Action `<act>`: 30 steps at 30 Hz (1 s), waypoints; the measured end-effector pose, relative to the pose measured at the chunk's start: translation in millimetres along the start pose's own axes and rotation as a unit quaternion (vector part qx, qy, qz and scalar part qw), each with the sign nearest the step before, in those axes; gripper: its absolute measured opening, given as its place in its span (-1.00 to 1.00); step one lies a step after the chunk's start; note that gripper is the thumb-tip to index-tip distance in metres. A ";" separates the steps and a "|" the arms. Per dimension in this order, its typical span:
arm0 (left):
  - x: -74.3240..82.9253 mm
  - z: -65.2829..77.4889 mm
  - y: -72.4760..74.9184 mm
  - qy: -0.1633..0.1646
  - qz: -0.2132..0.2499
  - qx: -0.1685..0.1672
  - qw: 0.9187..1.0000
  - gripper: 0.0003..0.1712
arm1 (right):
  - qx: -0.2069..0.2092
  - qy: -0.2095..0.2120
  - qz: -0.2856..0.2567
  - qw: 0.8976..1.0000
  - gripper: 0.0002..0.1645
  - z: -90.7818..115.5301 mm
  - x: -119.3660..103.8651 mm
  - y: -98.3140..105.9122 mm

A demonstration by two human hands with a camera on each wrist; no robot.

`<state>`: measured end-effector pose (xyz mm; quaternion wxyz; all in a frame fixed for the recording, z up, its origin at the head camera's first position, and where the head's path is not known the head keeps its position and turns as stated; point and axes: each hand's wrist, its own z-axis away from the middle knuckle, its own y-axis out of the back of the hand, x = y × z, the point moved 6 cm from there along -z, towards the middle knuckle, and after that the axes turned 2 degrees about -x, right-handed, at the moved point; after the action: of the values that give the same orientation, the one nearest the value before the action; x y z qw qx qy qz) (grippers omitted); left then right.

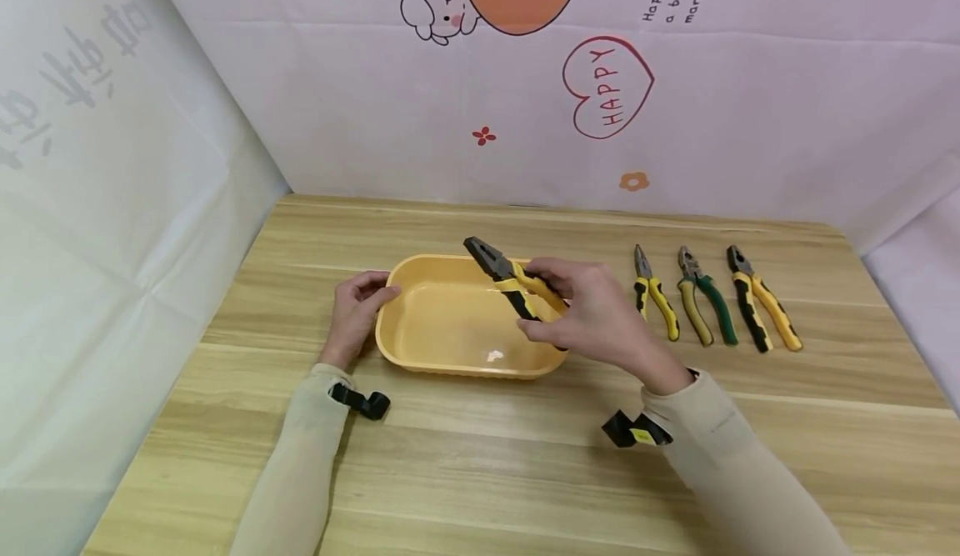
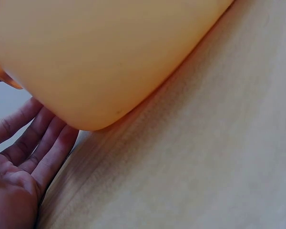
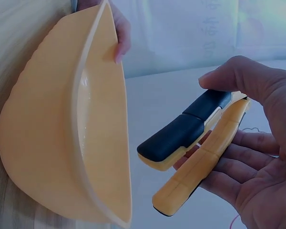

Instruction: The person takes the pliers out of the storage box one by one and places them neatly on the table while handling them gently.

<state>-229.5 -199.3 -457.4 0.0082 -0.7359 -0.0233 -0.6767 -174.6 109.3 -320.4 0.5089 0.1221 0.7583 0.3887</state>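
My right hand (image 1: 600, 314) grips a pair of combination pliers (image 1: 517, 281) by its yellow and black handles, above the right part of a yellow plastic basin (image 1: 450, 368). In the head view the dark metal head points up and left over the basin. The right wrist view shows both handles (image 3: 195, 160) between thumb and fingers, slightly spread. My left hand (image 1: 356, 310) holds the basin's left end, thumb over the rim. From the left wrist view, its fingers (image 2: 50, 143) lie against the outside of the basin wall (image 2: 100, 57). No tool shows in the visible part of the basin.
Right of the basin, three pliers lie in a row on the wooden table (image 1: 480, 464): slim yellow-handled needle-nose pliers (image 1: 652, 289), green-handled pliers (image 1: 705, 293) and yellow-and-black pliers (image 1: 761, 298). A white printed cloth (image 1: 375, 122) hangs behind the table and another cloth stands at the left.
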 end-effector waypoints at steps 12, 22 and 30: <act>-1.1 0.2 -0.3 -0.007 -0.001 -0.003 1.000 -0.71 | 0.063 -0.037 -0.008 0.997 -0.31 18.3 12.1 19.7; 0.4 -0.2 -0.8 -0.010 0.005 -0.001 1.000 -0.72 | 0.085 -0.064 -0.008 0.994 -0.30 30.1 20.5 30.7; 0.5 0.4 -0.1 -0.002 0.005 0.000 1.000 -0.71 | 0.136 -0.046 -0.002 0.990 -0.35 33.9 26.6 44.0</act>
<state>-229.2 -199.2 -456.9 0.0115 -0.7374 -0.0201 -0.6751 -166.5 170.0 -313.1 0.5225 0.2061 0.7803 0.2751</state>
